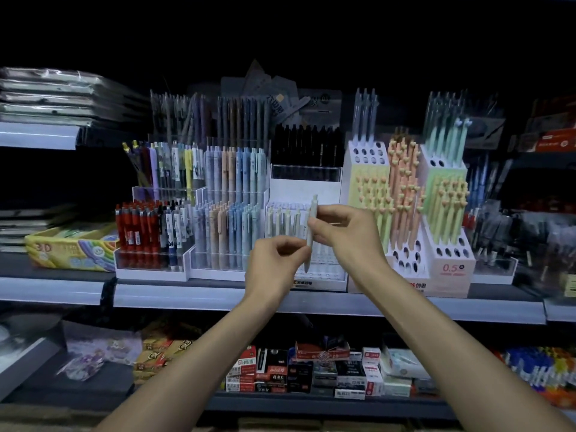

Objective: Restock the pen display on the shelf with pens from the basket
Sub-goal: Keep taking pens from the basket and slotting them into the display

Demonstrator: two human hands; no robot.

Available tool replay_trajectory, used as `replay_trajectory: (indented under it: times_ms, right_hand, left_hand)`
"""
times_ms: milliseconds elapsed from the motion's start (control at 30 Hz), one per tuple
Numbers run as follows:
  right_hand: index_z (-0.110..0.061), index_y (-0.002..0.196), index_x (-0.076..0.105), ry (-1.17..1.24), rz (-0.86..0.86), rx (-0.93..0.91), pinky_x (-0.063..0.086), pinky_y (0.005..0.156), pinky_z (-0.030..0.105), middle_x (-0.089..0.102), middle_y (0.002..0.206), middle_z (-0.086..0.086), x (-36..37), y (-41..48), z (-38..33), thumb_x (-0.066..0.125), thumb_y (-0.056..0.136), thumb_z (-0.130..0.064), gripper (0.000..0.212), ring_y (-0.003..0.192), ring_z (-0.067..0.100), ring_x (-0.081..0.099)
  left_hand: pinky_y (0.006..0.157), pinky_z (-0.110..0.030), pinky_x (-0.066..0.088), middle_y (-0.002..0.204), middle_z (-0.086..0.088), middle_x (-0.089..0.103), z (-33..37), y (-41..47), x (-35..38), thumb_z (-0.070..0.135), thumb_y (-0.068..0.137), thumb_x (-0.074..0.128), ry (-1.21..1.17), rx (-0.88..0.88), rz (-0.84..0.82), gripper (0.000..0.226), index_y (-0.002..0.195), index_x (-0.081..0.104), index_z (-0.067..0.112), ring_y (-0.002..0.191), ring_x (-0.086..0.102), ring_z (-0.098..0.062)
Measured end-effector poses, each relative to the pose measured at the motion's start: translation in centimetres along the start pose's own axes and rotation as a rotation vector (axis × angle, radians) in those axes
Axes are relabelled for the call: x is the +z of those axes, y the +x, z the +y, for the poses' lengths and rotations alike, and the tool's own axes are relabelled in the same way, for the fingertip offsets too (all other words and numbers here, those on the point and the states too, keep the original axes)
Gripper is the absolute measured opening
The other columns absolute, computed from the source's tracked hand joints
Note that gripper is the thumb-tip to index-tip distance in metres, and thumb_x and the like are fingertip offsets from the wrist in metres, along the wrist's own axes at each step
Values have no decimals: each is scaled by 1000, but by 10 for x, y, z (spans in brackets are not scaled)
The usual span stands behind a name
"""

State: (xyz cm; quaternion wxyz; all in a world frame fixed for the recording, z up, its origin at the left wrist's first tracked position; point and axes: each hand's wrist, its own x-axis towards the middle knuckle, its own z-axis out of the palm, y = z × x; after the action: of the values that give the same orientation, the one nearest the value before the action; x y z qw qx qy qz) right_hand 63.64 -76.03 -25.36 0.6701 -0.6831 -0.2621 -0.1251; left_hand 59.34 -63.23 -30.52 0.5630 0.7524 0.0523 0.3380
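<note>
The right hand (346,232) is holding a pale pen (312,226) upright, its grip closing narrowly round the middle of the barrel with the thumb and fingertips. The left hand (274,266) is reaching in from the near left, its fingers curling and its thumb and forefinger pinching the lower barrel just below the right hand. The pen's clicker end is pointing up and its tip is pointing down. It is hanging in the air just in front of the white tiered display (307,182) in the middle of the shelf (311,302), not yet sitting in any slot.

A few matching pale pens (282,221) are standing in the left part of that display's front row, just left of the held pen. Black pens (305,145) are filling its far, upper tier. To the left, pastel pens (230,232) and red pens (137,229) are standing in clear tiered racks. To the right, heart-topped pens (405,194) in yellow, orange and green are leaning in white stands. On the lower shelf (311,403), near the forearms, small boxes (311,369) are lying in rows.
</note>
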Motion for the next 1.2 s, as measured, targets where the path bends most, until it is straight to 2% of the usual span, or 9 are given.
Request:
replay_trajectory:
  times_ms: [133,267,467,567,667,767,867,1033,1200]
  right_hand:
    - [-10,98,81,8,32,3,64,83,36,80,87,4,8,21,6,85,80,-2,20,85,15,77]
    - [-7,96,81,58,80,20,64,83,37,80,86,8,14,40,19,87,76,1,22,85,20,78]
    - [-11,95,82,74,119,99,64,86,38,81,86,4,20,58,47,89,73,-3,24,85,16,78]
    - [-15,92,82,109,123,130,64,85,39,80,84,3,22,61,57,91,72,-6,24,83,17,79]
    - [-15,91,82,111,127,149,64,85,39,80,84,2,23,64,63,92,71,-7,23,83,17,79]
    - [-11,93,81,116,113,167,64,84,38,81,85,4,24,63,65,90,73,-4,23,83,17,79]
    - [-8,94,81,116,114,181,64,84,38,80,86,7,28,63,67,89,74,-1,23,83,18,79]
    - [-31,68,77,-9,165,173,62,87,39,80,82,-3,43,67,81,94,67,-14,24,83,15,78]
    - [-22,84,81,-57,171,203,63,86,37,80,84,-5,47,67,89,94,69,-18,20,82,15,77]
  left_hand:
    - [85,-40,61,80,16,78,0,31,5,30,86,82,159,-7,57,7,81,83,27,82,74,-4]
    - [80,-40,62,78,18,77,0,53,8,33,88,79,288,-23,56,13,78,84,27,79,72,-3]
    - [68,-35,59,78,2,78,-9,60,20,28,90,73,461,-47,121,17,78,81,19,74,73,-16]
    - [63,-30,51,79,6,78,-17,60,23,32,92,73,514,-39,142,17,81,81,22,76,72,-14]
    - [65,-28,45,81,9,78,-22,63,25,37,93,74,528,-53,166,16,85,83,26,81,72,-14]
    - [65,-30,49,72,7,75,-28,66,28,35,92,73,545,-57,174,21,76,80,23,77,72,-17]
    - [64,-31,49,74,3,75,-34,65,30,36,91,72,577,-69,191,21,77,79,22,79,72,-22]
    - [60,-32,42,76,-3,72,-40,64,35,36,92,69,664,-98,228,22,76,75,22,85,70,-31]
    - [74,-37,48,89,-4,76,-44,62,36,34,95,68,744,-66,245,15,90,80,26,97,68,-30]
